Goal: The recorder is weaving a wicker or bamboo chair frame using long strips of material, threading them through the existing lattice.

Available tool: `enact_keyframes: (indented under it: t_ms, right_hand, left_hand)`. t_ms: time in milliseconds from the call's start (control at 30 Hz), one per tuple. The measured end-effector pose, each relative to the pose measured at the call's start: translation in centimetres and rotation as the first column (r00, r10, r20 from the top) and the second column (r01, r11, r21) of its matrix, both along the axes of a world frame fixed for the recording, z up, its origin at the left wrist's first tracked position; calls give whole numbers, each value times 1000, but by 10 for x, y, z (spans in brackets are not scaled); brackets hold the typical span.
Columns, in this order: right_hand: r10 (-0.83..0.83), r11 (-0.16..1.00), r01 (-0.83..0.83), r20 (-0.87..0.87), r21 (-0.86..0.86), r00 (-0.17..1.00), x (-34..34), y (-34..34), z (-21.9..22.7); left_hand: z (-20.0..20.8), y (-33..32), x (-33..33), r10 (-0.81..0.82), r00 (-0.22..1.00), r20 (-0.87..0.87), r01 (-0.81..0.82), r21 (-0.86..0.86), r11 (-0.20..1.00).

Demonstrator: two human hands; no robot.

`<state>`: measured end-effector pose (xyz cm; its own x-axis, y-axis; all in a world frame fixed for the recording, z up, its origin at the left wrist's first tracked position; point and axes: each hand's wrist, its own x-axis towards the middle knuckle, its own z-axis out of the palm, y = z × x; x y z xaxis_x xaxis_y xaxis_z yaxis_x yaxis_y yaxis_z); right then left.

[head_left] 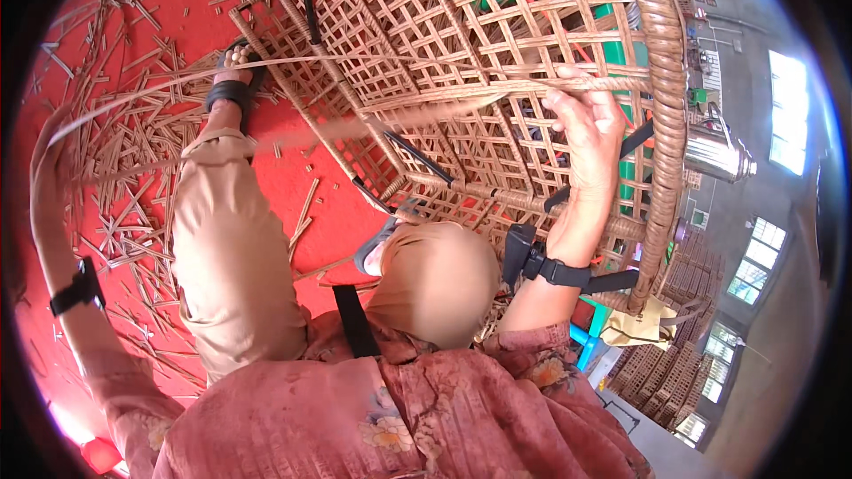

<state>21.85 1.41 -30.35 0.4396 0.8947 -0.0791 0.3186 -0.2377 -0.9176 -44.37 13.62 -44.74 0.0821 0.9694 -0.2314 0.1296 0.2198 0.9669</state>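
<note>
A large brown wicker piece (417, 62) with an open lattice weave leans before me, its thick wrapped rim (664, 124) on the right. My right hand (586, 120) is at the lattice near that rim, fingers curled and thumb against a pale weaving strand (266, 63). The strand runs in a long arc to the far left, with a second, blurred length below it. There my left hand (55, 155) is stretched out and closed around the strand, its fingers smeared by motion. Black straps circle both wrists.
Cut strand scraps (133, 239) litter the red floor (328, 222). My knees (435, 284) are bent in front of the wicker. Behind the rim stand a shiny metal cylinder (717, 155) and stacked brown woven pieces (661, 381). Dark bars (417, 157) cross the wicker frame.
</note>
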Motion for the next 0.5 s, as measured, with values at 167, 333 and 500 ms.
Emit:
enact_keyframes:
  t_ms: [167, 333, 500]
  right_hand:
    - [-30, 999, 28, 81, 18, 996, 6, -13, 14]
    - [17, 995, -15, -24, 99, 1000, -12, -2, -4]
    - [-67, 990, 62, 38, 130, 997, 13, -23, 11]
  left_hand:
    - [-199, 62, 212, -276, 837, -472, 237, -141, 961]
    - [-273, 72, 322, -451, 498, -741, 361, -297, 884]
    - [-213, 14, -96, -369, 767, -524, 247, -290, 925]
